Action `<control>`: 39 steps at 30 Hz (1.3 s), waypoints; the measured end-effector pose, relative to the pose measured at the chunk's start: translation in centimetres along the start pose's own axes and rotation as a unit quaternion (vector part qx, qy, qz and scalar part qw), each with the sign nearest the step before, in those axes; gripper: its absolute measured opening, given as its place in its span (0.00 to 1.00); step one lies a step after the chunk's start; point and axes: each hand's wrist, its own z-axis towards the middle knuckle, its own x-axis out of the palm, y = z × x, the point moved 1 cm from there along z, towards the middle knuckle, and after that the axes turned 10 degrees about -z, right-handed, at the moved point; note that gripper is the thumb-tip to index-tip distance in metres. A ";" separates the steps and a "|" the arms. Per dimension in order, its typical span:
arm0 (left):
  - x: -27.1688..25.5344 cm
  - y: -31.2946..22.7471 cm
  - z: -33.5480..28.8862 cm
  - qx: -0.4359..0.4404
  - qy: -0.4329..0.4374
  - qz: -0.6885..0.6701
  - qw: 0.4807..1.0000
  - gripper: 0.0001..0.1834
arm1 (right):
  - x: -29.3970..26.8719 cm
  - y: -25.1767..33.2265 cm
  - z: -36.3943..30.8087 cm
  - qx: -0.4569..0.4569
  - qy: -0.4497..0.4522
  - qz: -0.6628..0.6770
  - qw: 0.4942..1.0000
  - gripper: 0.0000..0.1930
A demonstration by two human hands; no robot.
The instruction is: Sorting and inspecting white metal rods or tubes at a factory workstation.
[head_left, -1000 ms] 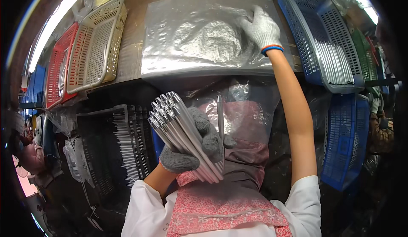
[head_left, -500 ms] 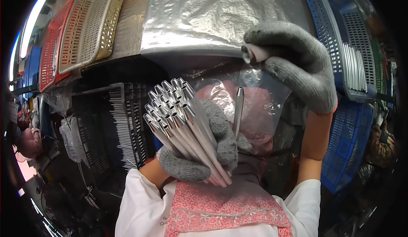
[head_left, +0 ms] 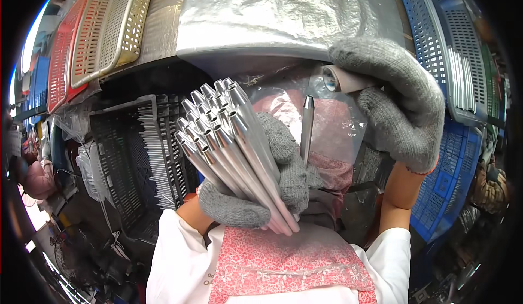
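Note:
My left hand (head_left: 293,178), in a grey knitted glove, is closed round a bundle of shiny metal tubes (head_left: 229,157). Their tapered, hollow ends point up and away from me, and their lower ends come together near my apron. One single metal tube (head_left: 307,129) stands apart from the bundle, nearly upright, at the right side of the same hand; how it is held is hidden. My right hand (head_left: 403,99), gloved likewise, is raised at the right and pinches a hollow tube (head_left: 348,79) between thumb and fingers. Its open end faces left; the rest is hidden by the glove.
A bench covered with clear plastic sheet (head_left: 261,20) lies ahead. Cream (head_left: 133,37) and red (head_left: 59,78) baskets sit at its left, blue baskets (head_left: 422,15) at its right, one holding metal tubes. A black crate (head_left: 117,178) with stacked tubes stands low left, a blue crate (head_left: 444,178) low right.
My right hand has moved a little to the right and nearer me with its tube, whose open end now shows more. My left hand keeps the bundle, shifted slightly up in view.

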 end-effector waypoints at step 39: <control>-1.9 -2.0 -3.3 -0.195 -0.113 0.128 0.966 0.26 | 0.7 -4.6 2.0 0.043 -0.189 -0.455 0.869 0.18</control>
